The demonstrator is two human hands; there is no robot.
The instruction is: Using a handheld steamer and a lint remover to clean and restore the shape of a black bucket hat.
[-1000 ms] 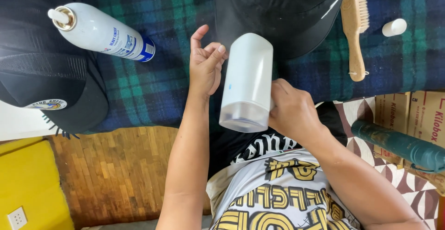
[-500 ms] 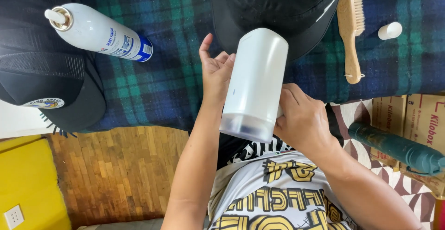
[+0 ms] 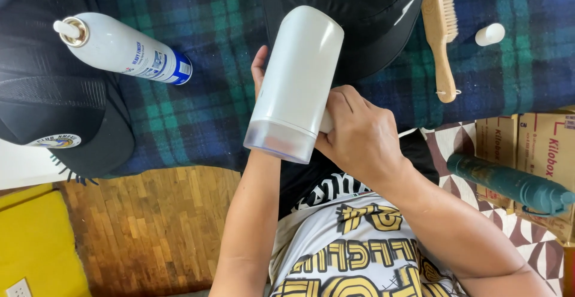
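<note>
A smooth white dryer (image 3: 297,78) with a rounded top and a translucent greyish rim at its lower end sits tilted in the middle of the frame, over a black cap (image 3: 353,9). The right hand (image 3: 359,138) is wrapped tight around its hidden handle. The left hand (image 3: 259,72) lies mostly behind it, its grip impossible to tell

Smooth glossy white plastic dryer (image 3: 296,81), woolly plaid blanket (image 3: 215,93), bare wooden brush (image 3: 441,39), matt black cloth cap (image 3: 353,9).
</note>
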